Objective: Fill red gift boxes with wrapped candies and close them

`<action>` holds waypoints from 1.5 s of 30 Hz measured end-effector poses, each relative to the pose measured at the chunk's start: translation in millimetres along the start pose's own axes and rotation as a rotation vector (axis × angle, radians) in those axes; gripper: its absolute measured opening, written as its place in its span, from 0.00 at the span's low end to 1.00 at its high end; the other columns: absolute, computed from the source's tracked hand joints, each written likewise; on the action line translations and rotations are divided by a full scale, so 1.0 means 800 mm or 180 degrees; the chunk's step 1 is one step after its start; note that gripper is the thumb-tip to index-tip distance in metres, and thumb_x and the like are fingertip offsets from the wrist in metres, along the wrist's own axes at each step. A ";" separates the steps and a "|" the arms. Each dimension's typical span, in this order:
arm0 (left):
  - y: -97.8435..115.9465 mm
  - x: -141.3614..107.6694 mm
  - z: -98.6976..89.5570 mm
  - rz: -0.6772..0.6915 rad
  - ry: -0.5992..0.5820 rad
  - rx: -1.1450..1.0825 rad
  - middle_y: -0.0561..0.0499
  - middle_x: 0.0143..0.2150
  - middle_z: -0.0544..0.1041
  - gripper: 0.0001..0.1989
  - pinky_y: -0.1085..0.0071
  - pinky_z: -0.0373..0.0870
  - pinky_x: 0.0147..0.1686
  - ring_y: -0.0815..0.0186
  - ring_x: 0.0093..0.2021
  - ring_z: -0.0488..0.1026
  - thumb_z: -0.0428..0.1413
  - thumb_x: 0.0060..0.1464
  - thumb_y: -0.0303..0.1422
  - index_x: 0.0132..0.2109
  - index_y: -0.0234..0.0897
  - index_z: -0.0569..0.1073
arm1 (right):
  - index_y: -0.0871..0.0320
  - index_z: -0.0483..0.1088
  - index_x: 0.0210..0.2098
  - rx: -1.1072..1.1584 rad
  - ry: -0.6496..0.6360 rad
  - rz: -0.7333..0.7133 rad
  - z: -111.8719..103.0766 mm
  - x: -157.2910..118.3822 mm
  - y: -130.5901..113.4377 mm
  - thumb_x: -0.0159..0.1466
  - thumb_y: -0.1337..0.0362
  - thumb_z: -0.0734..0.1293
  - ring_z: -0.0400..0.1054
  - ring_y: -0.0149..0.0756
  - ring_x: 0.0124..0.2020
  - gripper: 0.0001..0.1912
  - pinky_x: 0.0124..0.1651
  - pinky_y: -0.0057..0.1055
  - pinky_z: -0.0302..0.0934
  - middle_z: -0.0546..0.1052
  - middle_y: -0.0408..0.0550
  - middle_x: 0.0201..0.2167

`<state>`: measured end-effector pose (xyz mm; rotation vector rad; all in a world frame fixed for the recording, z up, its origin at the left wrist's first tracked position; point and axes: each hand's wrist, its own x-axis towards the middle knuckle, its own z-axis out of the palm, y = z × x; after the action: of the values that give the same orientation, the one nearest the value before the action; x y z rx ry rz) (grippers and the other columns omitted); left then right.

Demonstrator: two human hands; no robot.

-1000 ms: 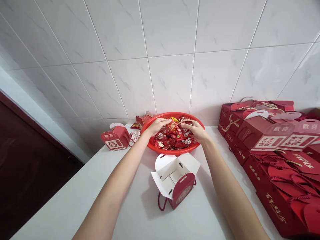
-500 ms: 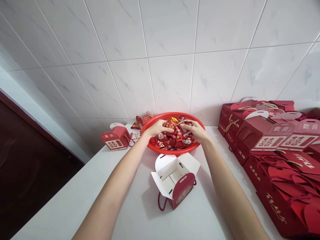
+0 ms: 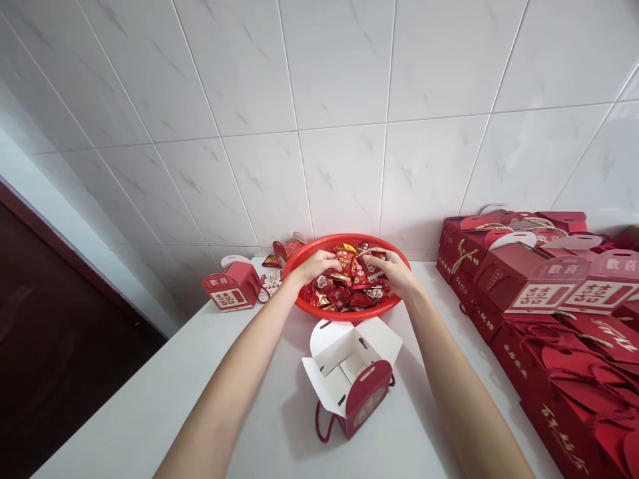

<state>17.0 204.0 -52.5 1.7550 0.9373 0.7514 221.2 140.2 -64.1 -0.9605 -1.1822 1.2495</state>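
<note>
Both hands are over a red plastic basket [image 3: 349,315] full of wrapped sweets [image 3: 344,297]. Between the thumb and fingers of my left hand [image 3: 315,267] is a red and gold candy packet [image 3: 345,259]. My right hand [image 3: 394,273], at the basket's right side, pinches a dark red candy packet [image 3: 373,264]. Some fingertips are hidden behind the packets. In front of the basket, between my forearms, an open gift box [image 3: 372,396] stands with its white flaps spread. Only its white inside shows, and red cord handles hang at its sides.
A closed red gift box [image 3: 231,291] stands left of the basket, with another small red box [image 3: 288,249] behind it by the wall. Stacked red gift boxes [image 3: 524,279] fill the right side of the white table [image 3: 200,392]. A tiled wall [image 3: 339,173] rises directly behind.
The view has tilted slightly upward, so everything sits lower in the picture. My fingers have shifted a little on the candy packets, and the dark red one in my right hand shows more clearly.
</note>
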 end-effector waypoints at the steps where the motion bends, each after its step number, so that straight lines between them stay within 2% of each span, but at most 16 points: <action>1: 0.000 0.000 0.000 -0.0031 -0.0044 -0.0015 0.55 0.22 0.72 0.07 0.69 0.63 0.31 0.68 0.26 0.66 0.60 0.37 0.34 0.20 0.36 0.72 | 0.55 0.77 0.35 -0.0006 0.0038 0.0027 0.001 0.000 0.000 0.48 0.53 0.76 0.71 0.36 0.30 0.18 0.29 0.30 0.65 0.79 0.45 0.31; 6: -0.004 0.001 -0.001 -0.0111 -0.0020 0.0052 0.54 0.22 0.72 0.05 0.70 0.63 0.33 0.67 0.29 0.66 0.58 0.36 0.33 0.20 0.37 0.73 | 0.56 0.76 0.33 0.0059 0.0118 -0.0092 0.003 -0.001 -0.004 0.47 0.53 0.76 0.71 0.36 0.30 0.17 0.30 0.30 0.65 0.79 0.46 0.32; 15: -0.001 -0.001 0.000 -0.0114 -0.0240 0.0003 0.51 0.26 0.77 0.05 0.69 0.67 0.35 0.66 0.30 0.71 0.59 0.38 0.33 0.25 0.35 0.76 | 0.57 0.76 0.33 0.0139 0.0185 -0.0031 0.005 -0.002 -0.006 0.45 0.54 0.77 0.70 0.33 0.28 0.18 0.28 0.28 0.63 0.79 0.46 0.32; 24: 0.004 -0.005 0.001 -0.0033 -0.0394 -0.0166 0.51 0.27 0.78 0.07 0.68 0.68 0.35 0.66 0.29 0.71 0.62 0.38 0.34 0.27 0.36 0.79 | 0.56 0.77 0.32 0.0186 0.0105 -0.0082 0.005 -0.002 -0.005 0.46 0.54 0.77 0.72 0.37 0.32 0.17 0.34 0.32 0.67 0.80 0.46 0.32; 29: 0.003 -0.005 0.000 0.0000 -0.0481 -0.0183 0.51 0.28 0.79 0.08 0.67 0.69 0.37 0.65 0.30 0.72 0.64 0.38 0.34 0.29 0.35 0.80 | 0.56 0.77 0.32 0.0129 0.0037 -0.0201 0.003 -0.001 -0.003 0.46 0.54 0.76 0.71 0.36 0.31 0.17 0.35 0.32 0.66 0.80 0.46 0.31; 36: 0.007 -0.007 0.002 -0.0086 -0.0341 -0.0398 0.51 0.29 0.79 0.07 0.68 0.70 0.38 0.66 0.31 0.73 0.64 0.40 0.33 0.29 0.35 0.79 | 0.57 0.77 0.32 0.0084 0.0044 -0.0264 0.003 -0.001 -0.003 0.46 0.53 0.77 0.70 0.34 0.30 0.17 0.34 0.30 0.64 0.79 0.45 0.30; 45: 0.006 -0.007 0.000 0.0067 -0.0504 -0.0293 0.50 0.33 0.81 0.14 0.68 0.70 0.40 0.65 0.34 0.75 0.68 0.41 0.36 0.36 0.33 0.81 | 0.57 0.76 0.33 0.0082 0.0102 -0.0111 0.005 -0.005 -0.007 0.46 0.54 0.77 0.70 0.33 0.29 0.18 0.30 0.28 0.64 0.79 0.45 0.30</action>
<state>15.2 197.8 -48.4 1.7187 0.7673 0.6483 218.8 135.5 -58.7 -0.9341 -1.1507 1.2147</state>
